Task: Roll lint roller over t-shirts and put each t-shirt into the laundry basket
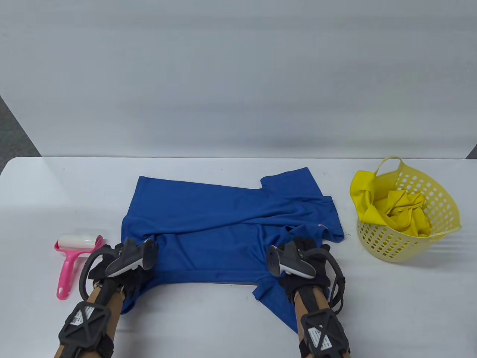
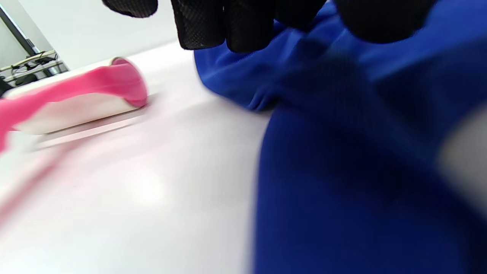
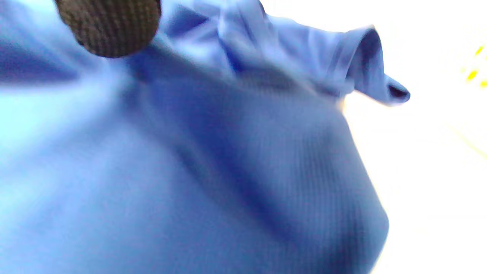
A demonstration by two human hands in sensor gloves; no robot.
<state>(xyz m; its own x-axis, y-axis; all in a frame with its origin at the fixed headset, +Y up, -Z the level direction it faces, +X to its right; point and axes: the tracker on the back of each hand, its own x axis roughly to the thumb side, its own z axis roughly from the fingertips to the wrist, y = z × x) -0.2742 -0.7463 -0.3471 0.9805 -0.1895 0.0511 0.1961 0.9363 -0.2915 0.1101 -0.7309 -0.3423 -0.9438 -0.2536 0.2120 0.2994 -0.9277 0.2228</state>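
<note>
A blue t-shirt (image 1: 223, 216) lies rumpled and partly folded on the white table (image 1: 372, 317). My left hand (image 1: 130, 261) sits on its near left corner. In the left wrist view its fingers (image 2: 213, 23) curl into the blue fabric (image 2: 342, 152) and grip it. My right hand (image 1: 302, 248) is at the near right side by a sleeve. One fingertip (image 3: 110, 23) shows there against bunched cloth (image 3: 228, 171), which the hand holds. The pink lint roller (image 1: 76, 248) lies on the table just left of my left hand, and nothing holds it.
A yellow laundry basket (image 1: 443, 194) stands at the right of the table, with a yellow t-shirt (image 1: 402, 212) stuffed inside and draped over its left rim. A grey wall rises behind the table's far edge.
</note>
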